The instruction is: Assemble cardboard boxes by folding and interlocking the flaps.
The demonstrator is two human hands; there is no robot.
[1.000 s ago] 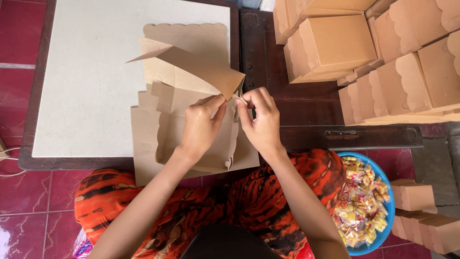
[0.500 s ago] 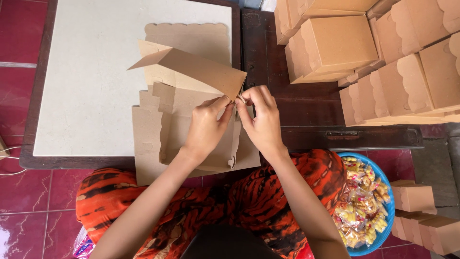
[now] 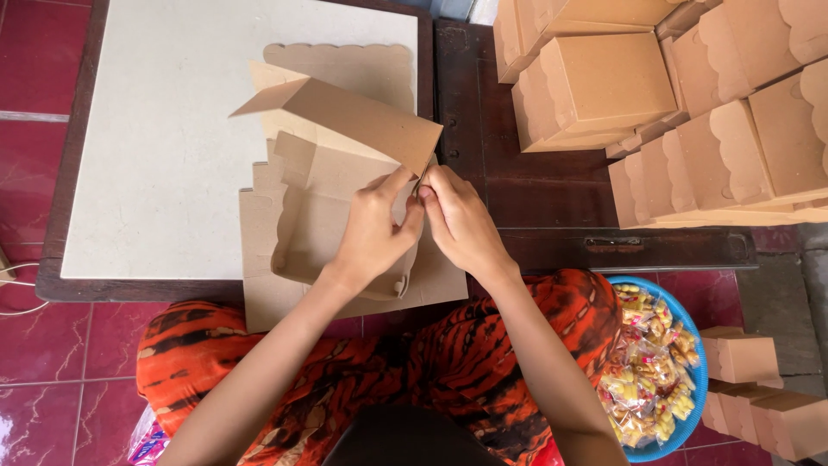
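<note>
Head camera looks straight down on a half-folded brown cardboard box (image 3: 345, 173), resting on a stack of flat die-cut blanks (image 3: 259, 293) at the near edge of a pale board (image 3: 172, 147). The left hand (image 3: 371, 233) and the right hand (image 3: 461, 224) meet at the box's right corner, fingertips of both pinched together on a small tab or flap edge just under the raised lid panel. What exactly sits between the fingertips is too small to tell.

The card looks thin, light and stiff along its panels but ready to bend at the scored creases; it would likely dent or tear at the scalloped edges, so a hold near a crease or corner seems safest, as the fingers have it now.

Beyond the fingers, up and to the right, finished boxes (image 3: 604, 78) stand stacked on a dark wooden table (image 3: 552, 207). Below the right wrist, a blue basin (image 3: 697, 362) holds small clear packets of yellow snacks (image 3: 647, 380), with more folded boxes (image 3: 742, 358) just beside it.
</note>
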